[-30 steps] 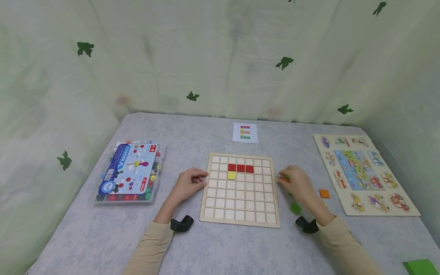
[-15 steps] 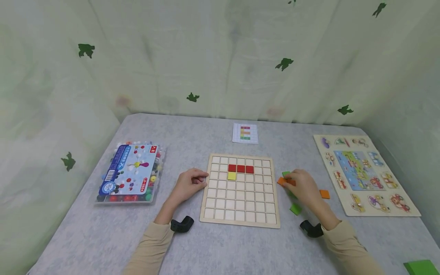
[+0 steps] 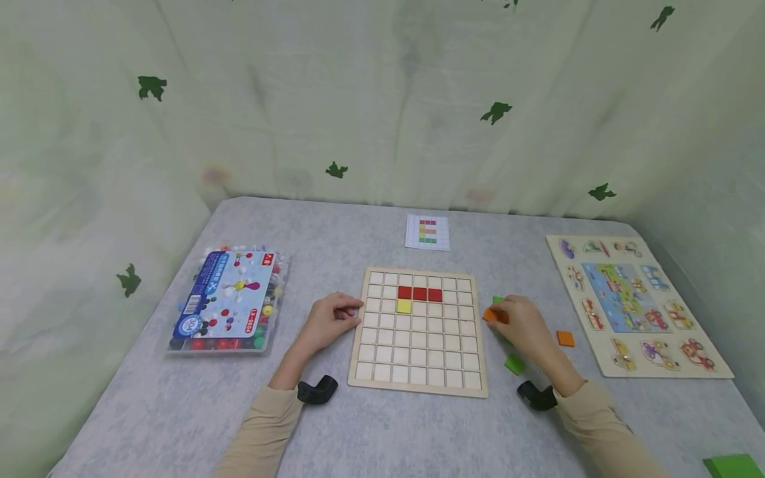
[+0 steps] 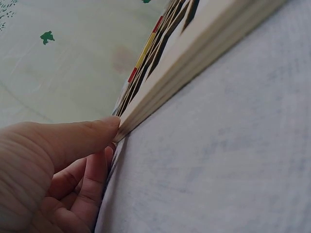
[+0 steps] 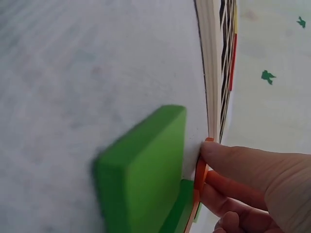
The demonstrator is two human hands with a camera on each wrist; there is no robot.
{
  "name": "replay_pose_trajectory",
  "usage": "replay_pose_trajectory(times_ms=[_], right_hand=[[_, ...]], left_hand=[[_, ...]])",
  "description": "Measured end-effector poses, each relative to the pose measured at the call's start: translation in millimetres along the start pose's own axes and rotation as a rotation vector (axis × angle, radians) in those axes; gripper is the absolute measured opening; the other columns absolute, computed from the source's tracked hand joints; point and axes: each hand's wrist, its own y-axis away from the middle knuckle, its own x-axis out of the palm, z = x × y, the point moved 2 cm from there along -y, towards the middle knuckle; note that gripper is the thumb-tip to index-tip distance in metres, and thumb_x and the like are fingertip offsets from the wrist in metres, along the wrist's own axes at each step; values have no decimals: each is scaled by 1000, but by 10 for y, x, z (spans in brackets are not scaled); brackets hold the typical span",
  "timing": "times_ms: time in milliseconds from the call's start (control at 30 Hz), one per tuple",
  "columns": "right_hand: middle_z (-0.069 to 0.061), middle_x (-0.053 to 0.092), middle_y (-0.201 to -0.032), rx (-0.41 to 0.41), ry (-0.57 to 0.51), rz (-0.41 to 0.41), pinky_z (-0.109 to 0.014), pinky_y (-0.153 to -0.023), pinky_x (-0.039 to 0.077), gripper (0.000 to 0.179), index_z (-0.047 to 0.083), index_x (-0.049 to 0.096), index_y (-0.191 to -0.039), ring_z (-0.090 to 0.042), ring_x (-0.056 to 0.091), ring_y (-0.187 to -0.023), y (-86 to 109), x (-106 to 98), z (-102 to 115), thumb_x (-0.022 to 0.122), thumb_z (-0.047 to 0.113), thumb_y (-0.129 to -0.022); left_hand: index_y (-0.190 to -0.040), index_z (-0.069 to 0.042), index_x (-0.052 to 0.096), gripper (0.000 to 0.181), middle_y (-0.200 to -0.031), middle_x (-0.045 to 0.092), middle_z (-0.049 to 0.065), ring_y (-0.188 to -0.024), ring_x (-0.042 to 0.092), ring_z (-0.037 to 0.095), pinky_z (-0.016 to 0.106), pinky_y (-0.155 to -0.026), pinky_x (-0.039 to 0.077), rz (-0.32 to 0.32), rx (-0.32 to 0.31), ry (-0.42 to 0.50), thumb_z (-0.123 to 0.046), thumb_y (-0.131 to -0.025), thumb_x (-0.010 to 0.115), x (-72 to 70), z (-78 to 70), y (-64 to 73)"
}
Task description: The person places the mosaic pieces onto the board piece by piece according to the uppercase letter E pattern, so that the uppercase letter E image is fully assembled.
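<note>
A square wooden grid board (image 3: pixel 402 385) lies on the table, with several red tiles (image 3: pixel 420 293) in a row and one yellow tile (image 3: pixel 404 306) beneath the leftmost. My left hand (image 3: pixel 325 323) holds the board's left edge; in the left wrist view the thumb (image 4: pixel 92 133) lies against that edge, other fingers curled below. Right of the board, my right hand (image 3: pixel 524 325) pinches an orange tile (image 5: pixel 200 171) between thumb and fingers. Green tiles (image 5: pixel 150 170) lie close under and beside this hand, one nearer the front (image 3: pixel 514 364). Part of the pile is hidden by the hand.
Another orange tile (image 3: pixel 565 338) lies right of the hand. A pattern card (image 3: pixel 442 232) sits behind the board. A boxed molecule set (image 3: pixel 230 292) stands left, a picture puzzle board (image 3: pixel 663 355) right. A green block (image 3: pixel 734 466) is at the front right corner.
My right hand has moved from the board's right edge slightly right, onto the pile, and now holds an orange tile. My left hand stays at the board's left edge.
</note>
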Motion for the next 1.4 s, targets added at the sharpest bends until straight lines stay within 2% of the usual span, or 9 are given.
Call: replay_pose_trajectory(times_ms=[333, 467, 633, 867, 1100, 1400], right_hand=[[-8, 58, -73, -7, -1, 14, -26, -58, 31, 24, -3, 72, -96, -16, 42, -65, -65, -37, 80, 75, 10, -76], [-8, 62, -77, -20, 8, -4, -27, -59, 39, 24, -2, 72, -96, -17, 48, -68, -78, -63, 179, 76, 11, -76], [-8, 67, -82, -68, 21, -17, -36, -70, 50, 25, -1, 73, -95, -22, 58, -78, -120, -64, 366, 78, 13, -74], [-7, 66, -84, -130, -5, 29, -31, -67, 48, 24, 2, 73, -95, -20, 56, -79, -194, 15, 626, 77, 14, -75], [-6, 68, -86, -212, -17, 34, -27, -66, 49, 25, 4, 74, -95, -17, 56, -79, -236, 111, 862, 77, 19, -76], [-5, 68, -90, -217, -56, 80, -28, -72, 50, 23, 5, 74, -96, -16, 55, -84, -291, 263, 1109, 76, 18, -77]], left_hand=[[-105, -1, 70, 27, -94, 67, 13, -76, 57, 8, 17, -66, 50, -4, 18, -3, -4, -78, 72, 2, 6, -8], [-105, -1, 70, 27, -93, 67, 13, -76, 57, 9, 17, -66, 50, -5, 17, -6, -4, -78, 72, -1, 13, -4], [-105, -2, 70, 27, -93, 66, 12, -77, 58, 11, 17, -66, 50, -2, 12, -14, -4, -79, 72, 0, 16, 2], [-105, -2, 70, 27, -94, 67, 12, -78, 59, 13, 17, -66, 49, -4, 14, -21, -4, -79, 72, 1, 16, -2], [-106, -2, 70, 27, -95, 66, 12, -78, 59, 13, 17, -67, 49, 1, 10, -24, -5, -79, 71, 8, 11, -2], [-105, -2, 70, 27, -95, 67, 12, -78, 59, 14, 17, -66, 49, -2, 11, -28, -5, -79, 72, 1, 6, -4]])
